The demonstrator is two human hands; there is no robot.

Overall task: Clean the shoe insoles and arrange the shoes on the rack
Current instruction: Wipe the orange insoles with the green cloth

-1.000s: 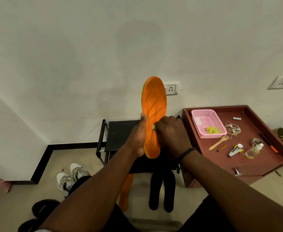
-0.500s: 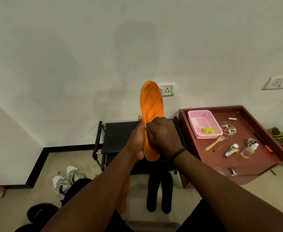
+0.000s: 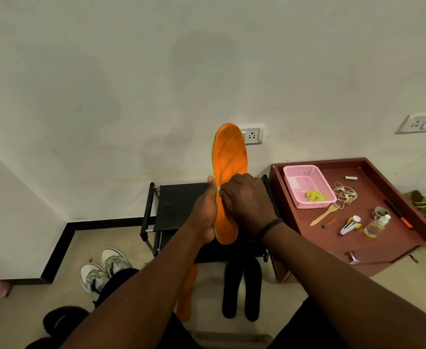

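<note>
Wiping the orange insole (image 3: 229,162) above the shoe rack (image 3: 179,205)

Left hand (image 3: 205,215) grips its light, bendy heel edge; right hand (image 3: 244,200) seemingly pinches a yellowish cloth (image 3: 218,189) against it.

Insole held up in front of the rack, everything else spread around it

The insole (image 3: 229,172) stands upright between both hands, left hand (image 3: 205,215) on its left edge, right hand (image 3: 247,200) on its front face, with the shoe rack (image 3: 179,210) right behind and below, against the wall. The cabinet (image 3: 388,250) sits just right of the rack; on top of it there's a basket (image 3: 307,185) at the back left, earphones (image 3: 345,193) beside that, and a fork (image 3: 325,214) and bottle (image 3: 378,224) nearer the front. On the floor: a pair of sneakers (image 3: 103,268) left of the rack, two insoles (image 3: 242,288) lying side by side in front of it, and another insole (image 3: 188,290) just left of those.
</note>
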